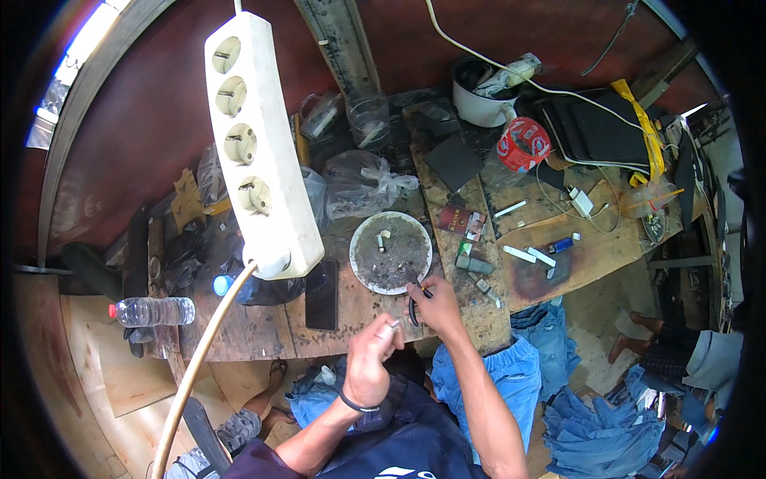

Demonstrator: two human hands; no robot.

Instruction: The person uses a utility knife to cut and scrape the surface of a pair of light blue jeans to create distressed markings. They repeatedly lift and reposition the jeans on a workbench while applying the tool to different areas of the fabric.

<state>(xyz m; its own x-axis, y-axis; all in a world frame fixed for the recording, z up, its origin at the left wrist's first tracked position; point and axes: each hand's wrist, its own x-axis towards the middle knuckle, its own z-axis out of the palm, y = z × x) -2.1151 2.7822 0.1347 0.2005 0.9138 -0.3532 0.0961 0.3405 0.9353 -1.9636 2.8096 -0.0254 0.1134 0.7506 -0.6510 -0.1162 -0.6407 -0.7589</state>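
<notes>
My right hand [437,310] is closed on a small black tool [412,310] with curved handles, like snips, just below the rim of a round white dish [357,275]. The dish holds grey ash and cigarette butts [381,239]. Left of and nearer than that hand, my left hand [372,361] is raised with its fingers pinched together. A small pale tip shows at its fingers, too small to name. A black phone [321,295] lies left of the dish on the wooden table [351,323].
A white power strip [263,144] hangs close on the left, its cable [199,359] running down. Around the table are a water bottle [155,311], a blue lighter [561,245], a red cup [523,144] and a white pot [479,108]. Jeans [495,383] hang below the front edge.
</notes>
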